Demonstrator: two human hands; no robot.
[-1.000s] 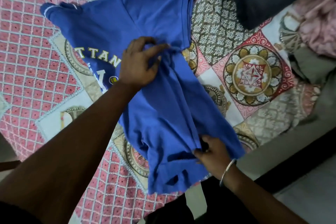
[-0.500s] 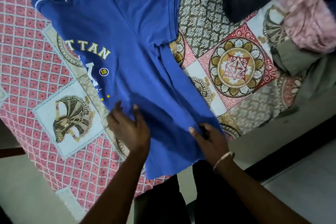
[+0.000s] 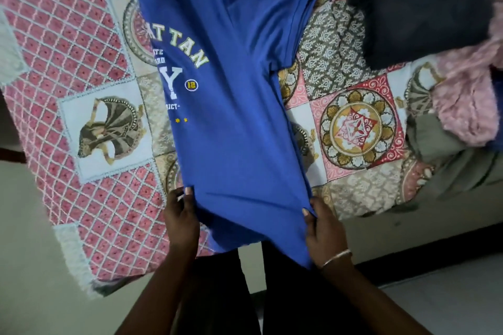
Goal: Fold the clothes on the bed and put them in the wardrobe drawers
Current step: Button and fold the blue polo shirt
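A blue T-shirt (image 3: 234,106) with white and yellow lettering lies lengthwise on the patterned bedspread (image 3: 81,68), folded along its left side so the print is partly hidden. One short sleeve sticks out to the upper right. My left hand (image 3: 181,215) pinches the hem at its left corner. My right hand (image 3: 324,231), with a thin bangle on the wrist, pinches the hem at its right corner. The hem hangs over the near edge of the bed.
A dark grey garment (image 3: 419,8) lies at the upper right of the bed. Beside it are a fluffy pink garment (image 3: 468,95) and an olive-grey cloth (image 3: 446,160). The bedspread's fringe (image 3: 76,261) hangs over the near edge. The floor (image 3: 449,307) shows at the lower right.
My left hand left the shirt's middle and came down to the hem. Both hands now hold the hem corners, and the shirt lies straighter and smoother than before.
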